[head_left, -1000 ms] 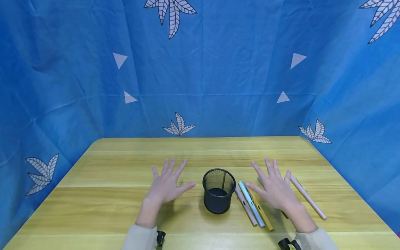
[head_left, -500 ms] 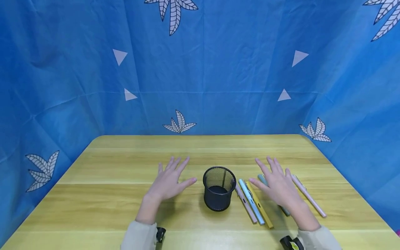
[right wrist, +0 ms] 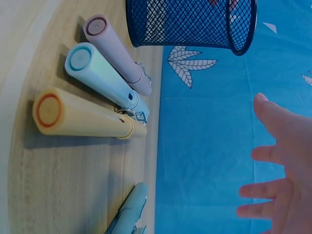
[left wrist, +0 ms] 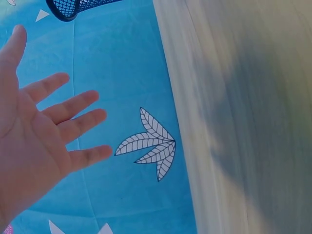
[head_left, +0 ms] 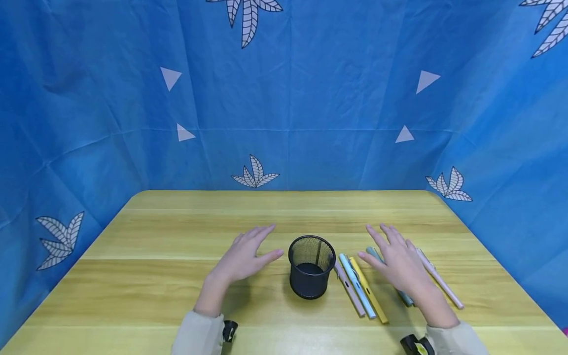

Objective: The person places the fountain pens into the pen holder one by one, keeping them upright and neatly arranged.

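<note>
A black mesh pen cup stands upright on the table. Left of it hovers my left hand, fingers straight, thumb pointing toward the cup, palm bare in the left wrist view. My right hand is spread above the table on the cup's other side, holding nothing. Between cup and right hand lie a mauve pen, a light blue pen and a yellow pen, side by side. A teal pen lies partly hidden beneath the right hand. Beyond that hand rests a pale pink pen.
The wooden table has rounded far corners. A blue cloth with white leaves and triangles hangs behind it and along both sides. Black wrist straps sit at the sleeve cuffs.
My left hand has turned more edge-on and shifted slightly right, its fingers closer together. The right hand has turned and drifted slightly right, uncovering more of the teal pen. The head view has tilted a little.
</note>
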Motion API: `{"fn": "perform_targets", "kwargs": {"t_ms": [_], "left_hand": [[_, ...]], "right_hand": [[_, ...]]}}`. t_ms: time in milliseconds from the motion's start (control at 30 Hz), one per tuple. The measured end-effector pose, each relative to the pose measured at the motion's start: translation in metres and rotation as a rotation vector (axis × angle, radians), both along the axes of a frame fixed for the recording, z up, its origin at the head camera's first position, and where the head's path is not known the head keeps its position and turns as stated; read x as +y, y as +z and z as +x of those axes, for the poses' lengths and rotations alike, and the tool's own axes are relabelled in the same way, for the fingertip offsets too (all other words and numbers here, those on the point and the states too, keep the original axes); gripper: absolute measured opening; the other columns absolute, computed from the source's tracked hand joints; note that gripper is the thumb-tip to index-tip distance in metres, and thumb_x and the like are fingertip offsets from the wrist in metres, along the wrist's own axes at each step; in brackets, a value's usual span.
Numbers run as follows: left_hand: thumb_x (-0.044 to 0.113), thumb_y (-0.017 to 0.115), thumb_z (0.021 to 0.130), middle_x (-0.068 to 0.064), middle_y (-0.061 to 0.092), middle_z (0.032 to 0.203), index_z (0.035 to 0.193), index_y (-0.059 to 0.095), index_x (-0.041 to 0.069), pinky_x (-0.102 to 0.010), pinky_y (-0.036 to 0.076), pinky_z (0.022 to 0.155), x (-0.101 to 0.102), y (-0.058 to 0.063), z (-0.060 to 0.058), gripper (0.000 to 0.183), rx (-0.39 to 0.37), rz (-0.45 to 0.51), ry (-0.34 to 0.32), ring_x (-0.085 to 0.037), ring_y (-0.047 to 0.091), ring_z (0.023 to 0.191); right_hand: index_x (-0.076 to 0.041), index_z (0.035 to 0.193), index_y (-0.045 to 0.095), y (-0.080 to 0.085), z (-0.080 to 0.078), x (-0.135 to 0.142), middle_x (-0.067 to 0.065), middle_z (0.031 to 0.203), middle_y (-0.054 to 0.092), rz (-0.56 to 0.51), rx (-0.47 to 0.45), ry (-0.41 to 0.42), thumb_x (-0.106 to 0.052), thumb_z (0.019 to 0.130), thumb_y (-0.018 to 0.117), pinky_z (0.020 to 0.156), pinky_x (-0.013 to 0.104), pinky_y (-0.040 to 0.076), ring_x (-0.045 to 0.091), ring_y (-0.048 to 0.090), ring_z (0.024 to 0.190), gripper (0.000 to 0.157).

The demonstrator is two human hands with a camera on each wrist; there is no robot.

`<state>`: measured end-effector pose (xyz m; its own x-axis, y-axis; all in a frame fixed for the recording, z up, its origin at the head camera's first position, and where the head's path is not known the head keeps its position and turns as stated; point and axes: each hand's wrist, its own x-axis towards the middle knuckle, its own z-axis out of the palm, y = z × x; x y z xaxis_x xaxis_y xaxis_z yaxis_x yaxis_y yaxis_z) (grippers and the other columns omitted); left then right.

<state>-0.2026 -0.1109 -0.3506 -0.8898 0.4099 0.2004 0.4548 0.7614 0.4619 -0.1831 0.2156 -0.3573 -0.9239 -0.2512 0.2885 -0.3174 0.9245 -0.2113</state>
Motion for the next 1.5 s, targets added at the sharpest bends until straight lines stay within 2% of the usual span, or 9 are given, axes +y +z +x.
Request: {"fn": "perform_targets", "kwargs": {"t_ms": [233,433,700,933,1167,1333,1500], "left_hand": [[0.050,0.050,0.086,-0.007,0.037,0.137,0.138,0.034,0.014,-0.046,0.024,0.099,0.004,0.000,0.000,0.065,0.006,0.041,-0.021,-0.027,0.034,0.124],[0.044,0.054,0.086,-0.006,0.038,0.137,0.137,0.037,0.015,-0.044,0.028,0.098,0.007,0.000,0.001,0.061,-0.031,0.114,-0.028,-0.026,0.034,0.124],[0.050,0.049,0.086,-0.005,0.046,0.130,0.133,0.043,0.010,-0.039,0.038,0.091,0.016,-0.002,0.001,0.062,-0.042,0.161,-0.092,-0.022,0.047,0.112],[0.048,0.050,0.087,-0.006,0.051,0.124,0.131,0.045,0.010,-0.040,0.039,0.088,0.023,-0.002,0.002,0.059,-0.054,0.169,-0.109,-0.021,0.048,0.110],[0.050,0.050,0.086,-0.002,0.051,0.124,0.130,0.047,0.015,-0.038,0.040,0.086,0.028,-0.004,0.001,0.056,-0.047,0.154,-0.137,-0.018,0.049,0.107],[0.054,0.050,0.084,-0.002,0.055,0.112,0.130,0.048,0.015,-0.037,0.042,0.079,0.032,-0.005,0.001,0.060,-0.050,0.151,-0.152,-0.017,0.051,0.098],[0.055,0.053,0.081,0.002,0.054,0.099,0.133,0.045,0.016,-0.032,0.042,0.071,0.035,-0.006,0.002,0.065,-0.083,0.126,-0.137,-0.015,0.050,0.089]], "right_hand": [[-0.002,0.134,0.038,0.002,0.002,0.003,0.029,0.131,0.034,-0.066,0.038,0.029,-0.044,0.088,0.051,0.085,0.064,0.028,0.047,0.031,0.117,0.064],[0.001,0.130,0.041,0.001,0.003,0.007,0.028,0.126,0.040,-0.115,0.050,0.060,-0.041,0.088,0.052,0.085,0.060,0.032,0.045,0.037,0.113,0.060],[0.000,0.128,0.043,-0.001,0.005,0.014,0.025,0.124,0.044,-0.181,0.013,0.040,-0.036,0.089,0.054,0.084,0.059,0.033,0.045,0.040,0.111,0.055],[0.002,0.128,0.043,0.001,0.006,0.017,0.025,0.123,0.044,-0.238,-0.013,0.056,-0.034,0.089,0.055,0.086,0.059,0.032,0.044,0.038,0.112,0.055],[0.003,0.127,0.044,0.000,0.006,0.021,0.026,0.125,0.042,-0.267,-0.029,0.067,-0.031,0.089,0.056,0.088,0.059,0.029,0.044,0.034,0.115,0.053],[0.003,0.125,0.046,-0.002,0.005,0.024,0.024,0.123,0.044,-0.274,-0.011,0.084,-0.027,0.088,0.057,0.087,0.058,0.031,0.043,0.037,0.113,0.049],[0.002,0.124,0.047,-0.001,0.006,0.026,0.024,0.121,0.046,-0.273,-0.004,0.087,-0.028,0.088,0.057,0.087,0.057,0.032,0.042,0.038,0.113,0.047]]}}
